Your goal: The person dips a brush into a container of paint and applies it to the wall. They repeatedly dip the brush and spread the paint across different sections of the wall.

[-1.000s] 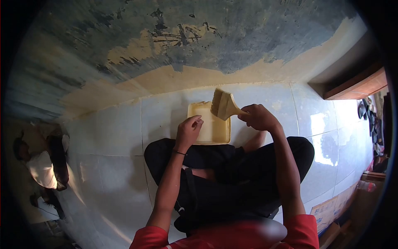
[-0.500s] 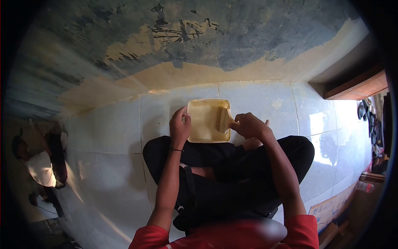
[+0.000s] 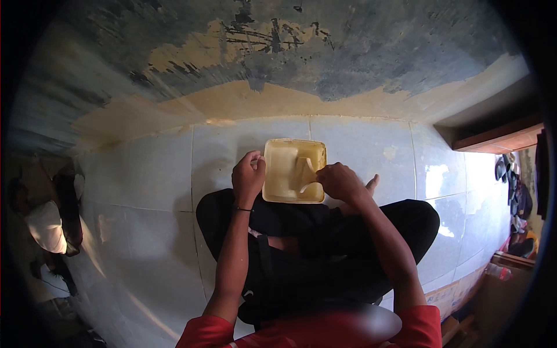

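Note:
A square, pale yellow tub [image 3: 323, 149] sits on the floor in front of my crossed legs, its inside coated with cream-coloured paint. My left hand [image 3: 248, 177] has its fingers curled at the left rim, the thumb against the edge. My right hand [image 3: 339, 182] grips a wide, flat paintbrush [image 3: 306, 174] at the tub's right side. The brush head is down inside the tub and smeared with paint, while my fingers hide most of its handle.
Ahead rises a wall [image 3: 371, 69] with patchy dark and beige paint. Another person [image 3: 46, 226] sits at the far left. A wooden ledge [image 3: 499, 136] juts out at right, with footwear [image 3: 507, 174] beyond it and a flattened cardboard piece [image 3: 458, 293] lower down.
The paintbrush has tilted and moved slightly left and down within the tub, with my right hand following. My left hand has stayed by the left rim. The view has shifted a little.

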`<state>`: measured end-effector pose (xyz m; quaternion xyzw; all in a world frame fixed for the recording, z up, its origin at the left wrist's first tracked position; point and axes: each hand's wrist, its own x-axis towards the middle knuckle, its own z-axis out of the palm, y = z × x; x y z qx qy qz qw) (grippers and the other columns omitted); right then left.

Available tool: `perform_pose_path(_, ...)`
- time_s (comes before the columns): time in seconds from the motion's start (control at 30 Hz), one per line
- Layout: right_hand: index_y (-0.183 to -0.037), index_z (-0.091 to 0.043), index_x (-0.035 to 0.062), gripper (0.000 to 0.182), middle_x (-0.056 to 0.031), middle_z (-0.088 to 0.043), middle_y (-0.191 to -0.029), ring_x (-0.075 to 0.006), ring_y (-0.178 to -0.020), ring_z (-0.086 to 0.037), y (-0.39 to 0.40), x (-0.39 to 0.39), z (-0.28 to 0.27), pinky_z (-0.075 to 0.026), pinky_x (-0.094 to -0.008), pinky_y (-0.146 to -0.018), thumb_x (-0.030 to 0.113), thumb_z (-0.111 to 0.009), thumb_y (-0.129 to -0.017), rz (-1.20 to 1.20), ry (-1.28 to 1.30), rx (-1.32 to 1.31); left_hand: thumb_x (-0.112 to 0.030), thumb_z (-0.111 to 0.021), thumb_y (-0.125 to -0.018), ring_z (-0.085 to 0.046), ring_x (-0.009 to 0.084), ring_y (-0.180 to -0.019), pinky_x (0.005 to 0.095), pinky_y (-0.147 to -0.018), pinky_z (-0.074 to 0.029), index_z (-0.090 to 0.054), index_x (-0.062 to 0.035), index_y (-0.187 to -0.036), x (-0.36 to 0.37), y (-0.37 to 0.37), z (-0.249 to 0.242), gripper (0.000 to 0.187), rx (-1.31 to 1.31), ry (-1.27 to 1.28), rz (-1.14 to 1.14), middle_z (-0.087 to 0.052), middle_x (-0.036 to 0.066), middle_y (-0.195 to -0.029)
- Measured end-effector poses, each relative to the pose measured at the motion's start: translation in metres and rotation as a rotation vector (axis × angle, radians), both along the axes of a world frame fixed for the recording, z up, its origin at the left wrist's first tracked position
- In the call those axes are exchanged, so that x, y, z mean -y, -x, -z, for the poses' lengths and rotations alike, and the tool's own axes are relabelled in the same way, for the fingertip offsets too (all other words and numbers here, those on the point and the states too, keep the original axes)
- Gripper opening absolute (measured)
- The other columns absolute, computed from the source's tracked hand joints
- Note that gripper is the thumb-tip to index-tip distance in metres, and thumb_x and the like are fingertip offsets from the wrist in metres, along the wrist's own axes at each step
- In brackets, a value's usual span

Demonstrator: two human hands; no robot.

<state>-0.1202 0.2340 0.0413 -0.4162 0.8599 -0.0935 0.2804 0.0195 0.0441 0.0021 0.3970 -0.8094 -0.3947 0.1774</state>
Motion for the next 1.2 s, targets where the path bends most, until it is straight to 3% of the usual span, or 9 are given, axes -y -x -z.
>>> perform_pose_path(0.23, -0.090, -0.064, 0.0070, 0.022, -0.0158, -0.065, -0.083, -0.0343, -0.081, -0.063, -0.007, 0.013, 0.019, -0.050, -0.0452, -0.073, 0.023, -0.049, -0.086, -0.008, 0.067, 0.158, -0.026, -0.056, -0.081, -0.064, 0.0225, -0.070, 0.0337, -0.068, -0.050, -0.063, -0.0062, -0.101, 0.000, 0.002, 0.000, 0.029, 0.056, 0.005, 0.032, -0.067, 0.010, -0.093)
perform_pose_path(0.4, -0.093, -0.064, 0.0044, 0.030, -0.0216, -0.064, -0.087, -0.0358, -0.084, -0.062, -0.007, 0.013, 0.017, -0.049, -0.0452, -0.077, 0.030, -0.051, -0.085, 0.112, 0.017, 0.200, -0.027, -0.057, -0.081, -0.064, 0.0227, -0.069, 0.0339, -0.067, -0.050, -0.063, -0.0062, -0.100, 0.000, 0.003, 0.000, 0.029, 0.056, 0.001, 0.042, -0.067, 0.009, -0.092)
perform_pose_path(0.7, -0.078, -0.067, 0.0005, 0.038, -0.0215, -0.063, -0.074, -0.0376, -0.073, -0.062, -0.004, 0.010, 0.021, -0.049, -0.0431, -0.071, 0.037, -0.056, -0.082, 0.070, 0.125, 0.321, -0.026, -0.058, -0.081, -0.066, 0.0243, -0.076, 0.0332, -0.069, -0.050, -0.063, -0.0049, -0.101, 0.009, 0.004, 0.007, 0.029, 0.050, -0.017, 0.044, -0.067, 0.012, -0.093)
perform_pose_path(0.8, -0.086, -0.067, 0.0004, 0.036, -0.0199, -0.064, -0.072, -0.0330, -0.070, -0.062, 0.001, 0.008, 0.019, -0.049, -0.0388, -0.068, 0.035, -0.055, -0.085, 0.036, 0.123, 0.324, -0.024, -0.059, -0.081, -0.065, 0.0205, -0.076, 0.0300, -0.070, -0.050, -0.064, -0.0027, -0.099, 0.014, 0.004, 0.013, 0.028, 0.023, -0.003, -0.004, -0.068, 0.012, -0.090)
perform_pose_path(0.93, -0.084, -0.068, 0.0023, 0.036, -0.0201, -0.064, -0.078, -0.0371, -0.073, -0.061, 0.013, -0.001, 0.010, -0.049, -0.0411, -0.072, 0.037, -0.057, -0.081, 0.074, 0.143, 0.384, -0.024, -0.060, -0.081, -0.065, 0.0213, -0.081, 0.0309, -0.072, -0.050, -0.064, -0.0027, -0.099, 0.021, 0.001, 0.019, 0.028, 0.004, 0.021, -0.021, -0.068, 0.012, -0.089)
perform_pose_path(1.03, -0.092, -0.068, 0.0064, 0.033, -0.0174, -0.065, -0.082, -0.0354, -0.074, -0.062, 0.020, -0.013, -0.007, -0.050, -0.0407, -0.071, 0.035, -0.060, -0.079, -0.024, 0.290, 0.182, -0.025, -0.060, -0.081, -0.065, 0.0222, -0.084, 0.0314, -0.074, -0.049, -0.065, -0.0028, -0.098, 0.021, 0.000, 0.022, 0.028, -0.012, 0.039, -0.035, -0.068, 0.012, -0.089)
perform_pose_path(1.2, -0.088, -0.069, 0.0114, 0.023, -0.0149, -0.064, -0.072, -0.0336, -0.068, -0.062, 0.020, -0.030, -0.050, -0.051, -0.0417, -0.065, 0.030, -0.064, -0.076, -0.041, 0.253, -0.106, -0.024, -0.059, -0.082, -0.065, 0.0239, -0.086, 0.0318, -0.076, -0.049, -0.065, -0.0027, -0.096, 0.010, -0.006, 0.019, 0.027, 0.020, 0.053, -0.020, -0.068, 0.012, -0.089)
